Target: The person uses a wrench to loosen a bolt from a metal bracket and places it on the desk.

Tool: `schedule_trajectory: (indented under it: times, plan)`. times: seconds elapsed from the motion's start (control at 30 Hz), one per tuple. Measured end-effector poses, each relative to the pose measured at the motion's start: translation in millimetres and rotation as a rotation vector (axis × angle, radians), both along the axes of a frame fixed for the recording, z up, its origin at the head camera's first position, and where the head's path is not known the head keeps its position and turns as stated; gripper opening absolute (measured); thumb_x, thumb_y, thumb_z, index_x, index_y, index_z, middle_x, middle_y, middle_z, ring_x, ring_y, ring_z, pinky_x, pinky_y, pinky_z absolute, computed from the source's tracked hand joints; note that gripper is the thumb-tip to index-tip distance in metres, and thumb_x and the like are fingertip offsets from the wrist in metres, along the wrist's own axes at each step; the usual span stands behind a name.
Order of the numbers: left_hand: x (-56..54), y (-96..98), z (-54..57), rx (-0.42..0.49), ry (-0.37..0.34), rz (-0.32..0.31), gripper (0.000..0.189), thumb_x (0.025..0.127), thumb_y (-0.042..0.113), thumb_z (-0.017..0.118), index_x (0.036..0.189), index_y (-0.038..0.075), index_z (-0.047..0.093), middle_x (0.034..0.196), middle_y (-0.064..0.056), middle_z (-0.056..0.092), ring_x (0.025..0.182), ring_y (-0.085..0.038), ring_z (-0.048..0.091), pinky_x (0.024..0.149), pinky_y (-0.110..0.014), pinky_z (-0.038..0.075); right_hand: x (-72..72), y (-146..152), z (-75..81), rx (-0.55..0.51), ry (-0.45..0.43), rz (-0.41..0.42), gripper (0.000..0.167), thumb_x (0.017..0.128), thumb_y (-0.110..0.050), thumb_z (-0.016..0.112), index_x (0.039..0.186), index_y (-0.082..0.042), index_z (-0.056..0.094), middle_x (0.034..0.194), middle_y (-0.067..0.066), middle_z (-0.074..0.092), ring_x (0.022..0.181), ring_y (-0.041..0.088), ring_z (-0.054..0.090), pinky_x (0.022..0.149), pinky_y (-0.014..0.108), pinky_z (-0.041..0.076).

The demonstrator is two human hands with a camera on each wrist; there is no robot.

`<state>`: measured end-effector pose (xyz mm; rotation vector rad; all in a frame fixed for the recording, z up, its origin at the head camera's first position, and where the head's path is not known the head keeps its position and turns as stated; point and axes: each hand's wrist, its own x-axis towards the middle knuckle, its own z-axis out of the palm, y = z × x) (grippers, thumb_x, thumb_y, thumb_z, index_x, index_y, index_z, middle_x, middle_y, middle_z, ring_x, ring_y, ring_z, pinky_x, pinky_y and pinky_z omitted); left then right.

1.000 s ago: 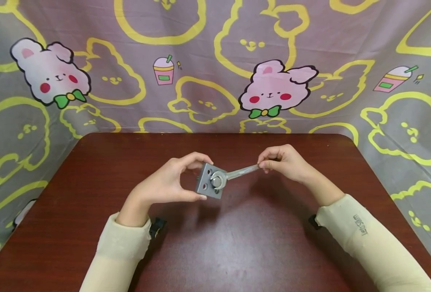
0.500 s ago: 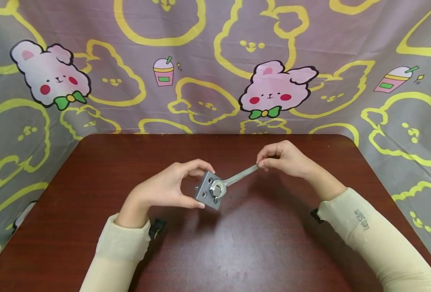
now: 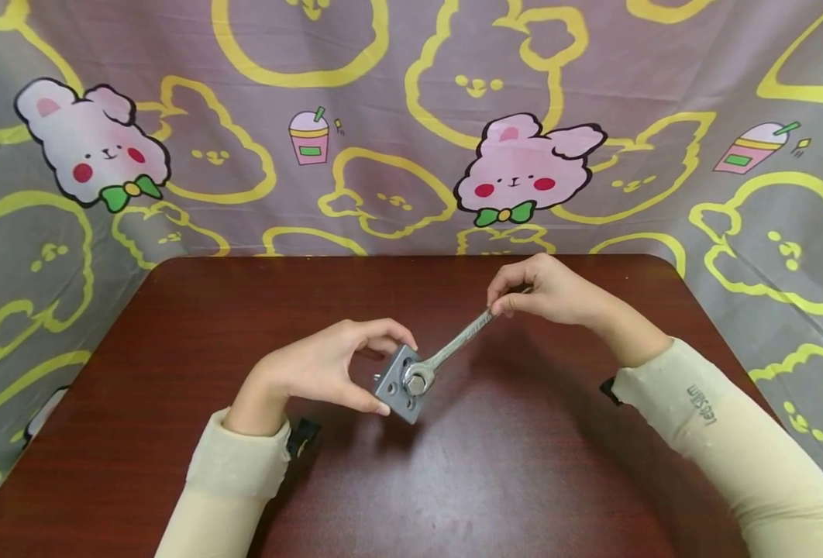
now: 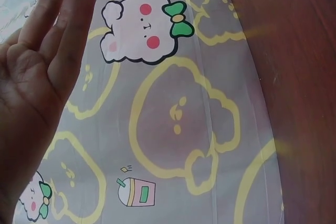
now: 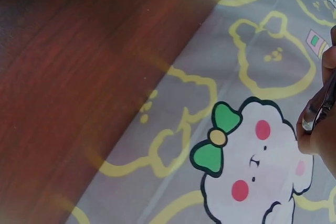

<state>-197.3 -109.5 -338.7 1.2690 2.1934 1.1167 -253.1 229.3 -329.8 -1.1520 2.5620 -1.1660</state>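
Note:
My left hand (image 3: 321, 364) grips a small grey metal block (image 3: 391, 394) with several holes, thumb at its lower edge and fingers at the top. A hex bolt head (image 3: 416, 384) stands out from the block's face. Around that head sits the open end of a silver wrench (image 3: 459, 342), slanting up to the right. My right hand (image 3: 547, 291) pinches the wrench near its far end between thumb and fingers. In the left wrist view the left hand (image 4: 42, 61) shows its palm side, the block cut off at the top. The right hand (image 5: 320, 124) is mostly out of the right wrist view.
Block and wrench are held above a dark red-brown wooden table (image 3: 453, 480). A grey-pink curtain (image 3: 383, 101) with yellow outlines and rabbit faces hangs behind and beside it. Dark wrist mounts show at both cream sleeves (image 3: 233, 465).
The wrench has swung from nearly level to a steeper slant as the right hand rose. The block has tilted and dropped slightly with the left hand.

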Motion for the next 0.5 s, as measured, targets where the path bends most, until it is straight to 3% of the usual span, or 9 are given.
schedule_trajectory:
  times: [0.23, 0.5]
  plan:
    - [-0.9, 1.5, -2.0, -0.013, -0.042, -0.045, 0.064, 0.074, 0.019, 0.085, 0.128, 0.011, 0.052, 0.113, 0.002, 0.073, 0.105, -0.009, 0.066, 0.099, -0.026, 0.049, 1.1, -3.0, 5.7, 0.035, -0.027, 0.007, 0.006, 0.082, -0.013, 0.078, 0.085, -0.014, 0.073, 0.074, 0.002, 0.066, 0.068, 0.016, 0.059, 0.061, 0.024, 0.050]
    - [-1.0, 0.0, -3.1, -0.007, -0.047, -0.030, 0.065, 0.073, 0.017, 0.085, 0.128, 0.011, 0.052, 0.114, 0.001, 0.072, 0.107, -0.009, 0.066, 0.099, -0.026, 0.048, -2.8, 0.4, 3.9, 0.020, 0.004, 0.015, 0.006, 0.082, -0.011, 0.078, 0.085, -0.014, 0.074, 0.074, 0.001, 0.067, 0.067, 0.018, 0.061, 0.061, 0.024, 0.051]
